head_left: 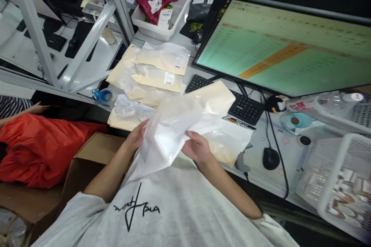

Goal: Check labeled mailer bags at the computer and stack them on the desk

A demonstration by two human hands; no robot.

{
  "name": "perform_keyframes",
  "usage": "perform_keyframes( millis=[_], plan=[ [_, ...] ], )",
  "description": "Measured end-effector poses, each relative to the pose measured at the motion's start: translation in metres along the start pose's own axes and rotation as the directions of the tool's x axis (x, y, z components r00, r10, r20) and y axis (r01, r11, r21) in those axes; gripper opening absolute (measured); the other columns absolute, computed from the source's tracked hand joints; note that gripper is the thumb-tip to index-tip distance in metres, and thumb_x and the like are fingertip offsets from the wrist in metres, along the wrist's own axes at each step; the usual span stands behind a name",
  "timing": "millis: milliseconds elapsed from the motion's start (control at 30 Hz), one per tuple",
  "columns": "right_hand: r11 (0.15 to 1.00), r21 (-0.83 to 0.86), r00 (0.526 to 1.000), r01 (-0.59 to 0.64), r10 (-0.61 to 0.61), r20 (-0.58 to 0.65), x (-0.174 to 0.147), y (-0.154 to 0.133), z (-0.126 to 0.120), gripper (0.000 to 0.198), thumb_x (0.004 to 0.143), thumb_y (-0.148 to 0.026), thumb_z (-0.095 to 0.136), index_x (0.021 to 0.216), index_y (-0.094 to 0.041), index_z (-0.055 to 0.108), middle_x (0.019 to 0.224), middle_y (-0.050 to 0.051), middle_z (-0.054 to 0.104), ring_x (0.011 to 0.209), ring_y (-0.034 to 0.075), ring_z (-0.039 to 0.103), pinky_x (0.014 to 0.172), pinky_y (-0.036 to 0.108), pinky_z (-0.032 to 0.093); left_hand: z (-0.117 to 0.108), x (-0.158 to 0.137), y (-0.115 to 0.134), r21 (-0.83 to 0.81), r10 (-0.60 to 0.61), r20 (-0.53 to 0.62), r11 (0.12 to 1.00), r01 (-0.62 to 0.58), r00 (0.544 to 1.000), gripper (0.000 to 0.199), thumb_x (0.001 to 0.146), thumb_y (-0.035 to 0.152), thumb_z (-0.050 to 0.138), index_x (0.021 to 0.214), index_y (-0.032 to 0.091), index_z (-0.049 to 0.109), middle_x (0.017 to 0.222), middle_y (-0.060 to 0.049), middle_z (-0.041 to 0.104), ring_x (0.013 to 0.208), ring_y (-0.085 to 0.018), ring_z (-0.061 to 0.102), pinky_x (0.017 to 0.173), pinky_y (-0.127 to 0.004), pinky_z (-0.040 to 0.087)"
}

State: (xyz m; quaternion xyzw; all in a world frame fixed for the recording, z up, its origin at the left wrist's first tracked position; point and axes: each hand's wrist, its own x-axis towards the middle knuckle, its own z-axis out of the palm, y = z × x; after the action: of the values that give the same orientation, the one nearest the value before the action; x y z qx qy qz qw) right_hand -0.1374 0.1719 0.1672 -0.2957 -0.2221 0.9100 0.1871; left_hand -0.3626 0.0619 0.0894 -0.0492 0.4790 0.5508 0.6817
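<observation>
While both hands grip it at chest height, the white plastic bag [176, 123] hangs just above the near edge of the counter [255, 158], its upper end reaching toward the keyboard [232, 98]. The left hand [136, 136] pinches the bag's left edge, fingers closed on the film; the right hand [197, 148] holds its lower right part from beneath, fingers curled around the plastic. Under and just beside the right hand lies another clear packet [228, 142] with a cream-coloured content, and farther back a stack of similar packets [153, 75] overlaps on the counter.

The film looks slick and limp — a loose pinch could let it slide out and drop into the cardboard box [92, 158] below the left forearm. Because the bag sags, a swing forward might sweep its far end across the keyboard or nudge the packet under it toward the counter's edge. The mouse [271, 158] and its cable lie near on the right — a wide sweep of the right arm could catch them.
</observation>
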Motion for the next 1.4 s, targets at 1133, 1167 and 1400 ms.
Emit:
perform_keyframes(
  millis=[1133,1167,1400],
  plan=[
    [0.938,-0.321,0.979,0.130,-0.173,-0.111,0.018,-0.039,0.024,0.067,0.078,-0.049,0.089,0.137,-0.032,0.063,0.129,0.003,0.074,0.118,0.030,0.070,0.090,0.042,0.064,0.069,-0.038,0.046,0.137,0.629,-0.124,0.777,-0.615,0.767,0.066,0.075,0.053,0.091,0.131,0.024,0.071,0.144,-0.005,0.067,0.153,-0.032,0.042,0.128,-0.044,0.040],
    [0.937,-0.320,0.979,0.139,-0.179,-0.100,0.018,-0.040,0.027,0.066,0.078,-0.047,0.089,0.137,-0.032,0.063,0.130,0.003,0.074,0.119,0.030,0.070,0.091,0.042,0.064,0.068,-0.038,0.046,0.138,0.634,-0.123,0.773,-0.620,0.763,0.065,0.076,0.052,0.092,0.130,0.024,0.071,0.145,-0.005,0.066,0.153,-0.031,0.042,0.129,-0.043,0.040],
    [0.940,-0.303,0.977,0.160,-0.194,-0.084,0.020,-0.035,0.027,0.065,0.081,-0.037,0.088,0.139,-0.032,0.059,0.138,0.004,0.070,0.125,0.030,0.067,0.100,0.046,0.062,0.062,-0.037,0.044,0.147,0.661,-0.112,0.750,-0.645,0.742,0.049,0.082,0.049,0.090,0.122,0.024,0.077,0.138,-0.003,0.070,0.152,-0.028,0.044,0.131,-0.040,0.035]
  ],
)
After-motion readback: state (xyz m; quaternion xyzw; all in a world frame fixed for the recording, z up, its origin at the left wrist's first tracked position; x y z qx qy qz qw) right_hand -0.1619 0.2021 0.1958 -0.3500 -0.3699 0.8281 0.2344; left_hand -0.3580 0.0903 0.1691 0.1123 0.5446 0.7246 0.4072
